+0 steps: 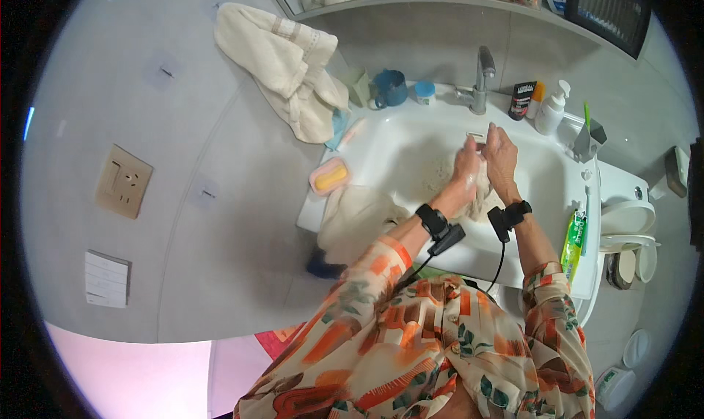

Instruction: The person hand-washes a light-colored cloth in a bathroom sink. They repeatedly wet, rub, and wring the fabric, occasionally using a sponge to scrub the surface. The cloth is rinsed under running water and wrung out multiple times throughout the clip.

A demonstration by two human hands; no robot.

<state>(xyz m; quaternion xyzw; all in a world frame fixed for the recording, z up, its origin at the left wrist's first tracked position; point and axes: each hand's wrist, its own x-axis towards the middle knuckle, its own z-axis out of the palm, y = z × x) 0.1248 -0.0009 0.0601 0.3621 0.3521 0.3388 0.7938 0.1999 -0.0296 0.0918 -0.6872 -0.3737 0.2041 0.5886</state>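
Note:
My left hand (466, 169) and my right hand (501, 154) are side by side over the white washbasin (401, 138). Between them they grip a wet beige cloth (481, 191), which hangs down into the basin. Its upper part is hidden by my fingers. The left hand looks wet, perhaps soapy. Suds (436, 174) lie on the basin floor left of the cloth. Beyond my hands stands the chrome faucet (480, 83); no running water can be made out. Another cream cloth (357, 218) drapes over the basin's front left edge.
On the left rim sits a yellow soap bar (331, 178) in a pink dish. A blue mug (390, 88), a blue-lidded jar (424, 92) and a white pump bottle (551, 108) line the back. A toothpaste tube (574, 240) lies right. A cream towel (280, 61) hangs left.

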